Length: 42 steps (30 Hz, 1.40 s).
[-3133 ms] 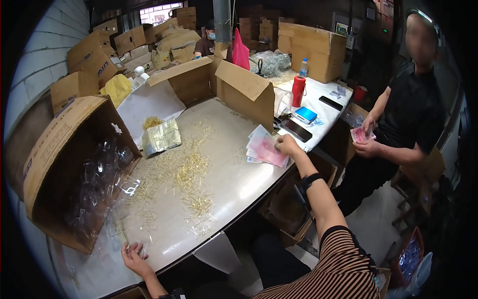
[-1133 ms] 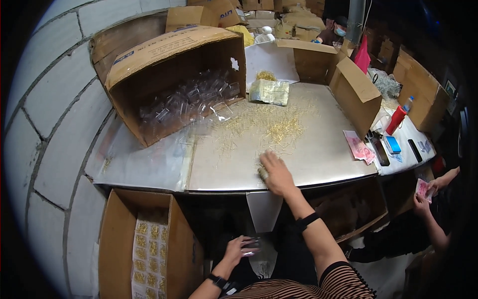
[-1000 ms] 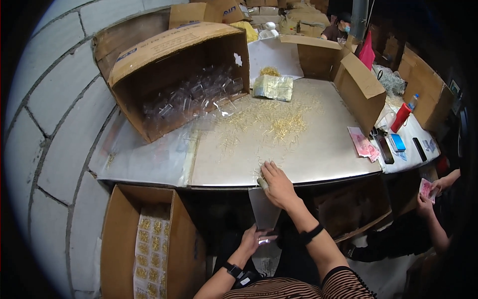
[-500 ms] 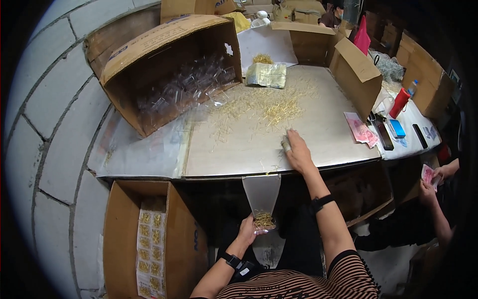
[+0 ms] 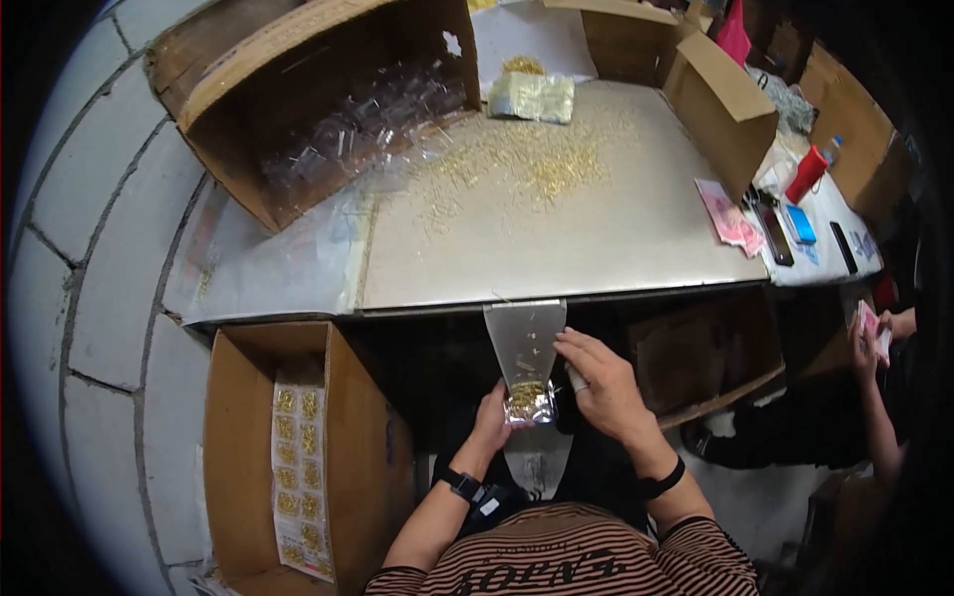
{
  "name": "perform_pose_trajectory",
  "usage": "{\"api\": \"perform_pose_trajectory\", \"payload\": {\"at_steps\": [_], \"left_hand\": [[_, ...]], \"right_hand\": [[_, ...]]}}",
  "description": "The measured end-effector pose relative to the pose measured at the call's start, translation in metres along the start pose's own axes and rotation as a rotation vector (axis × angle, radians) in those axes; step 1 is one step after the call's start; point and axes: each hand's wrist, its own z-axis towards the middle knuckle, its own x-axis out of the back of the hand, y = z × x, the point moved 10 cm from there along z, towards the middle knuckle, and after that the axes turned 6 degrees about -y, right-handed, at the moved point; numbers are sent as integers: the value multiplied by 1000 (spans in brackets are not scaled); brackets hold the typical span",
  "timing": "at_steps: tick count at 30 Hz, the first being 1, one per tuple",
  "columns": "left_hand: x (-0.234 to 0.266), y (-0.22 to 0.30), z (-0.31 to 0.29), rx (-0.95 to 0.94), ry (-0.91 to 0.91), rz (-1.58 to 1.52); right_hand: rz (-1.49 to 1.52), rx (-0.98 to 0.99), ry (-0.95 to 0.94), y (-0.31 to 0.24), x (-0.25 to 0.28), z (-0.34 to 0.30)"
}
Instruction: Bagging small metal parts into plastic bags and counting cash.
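My left hand is closed around a small clear plastic box, held under the lower end of a grey metal chute. Thin golden metal pieces are heaped in the box, and a few more lie on the chute. My right hand is beside the chute's right edge, fingers stretched out, with a pale wrap on one finger. Whether its fingertips touch the chute cannot be made out. More golden pieces are scattered over the metal tabletop.
A tipped cardboard box of clear plastic cases stands at the left. Below it, another carton contains a sheet of filled packs. A wrapped block lies at the back. Banknotes and a phone lie right, near another person's hand.
My right hand has come down from the tabletop to the chute's right side. Golden pieces now lie on the chute. The left hand stays at its lower end, and the whole view has shifted.
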Motion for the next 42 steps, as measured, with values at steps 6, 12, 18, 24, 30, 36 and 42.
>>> {"api": "perform_pose_trajectory", "payload": {"at_steps": [6, 12, 18, 24, 30, 36, 42], "left_hand": [[18, -23, -2, 71, 23, -47], [26, -46, -11, 116, -1, -46], [28, -44, -23, 4, 23, -103], [8, -28, -39, -46, 18, -35], [-17, -7, -52, 3, -21, 173], [-40, 1, -61, 6, -99, 279], [-34, -7, -52, -11, -162, 185]], "right_hand": [[131, -129, -84, 30, -19, -41], [185, -189, -92, 43, -65, -76], [-121, 109, -401, 7, -134, -102], [-78, 133, -378, -7, -120, -101], [173, -73, -116, 12, -68, -76], [566, -301, -303, 51, -120, -69], [355, -303, -59, 46, -98, -74]]}}
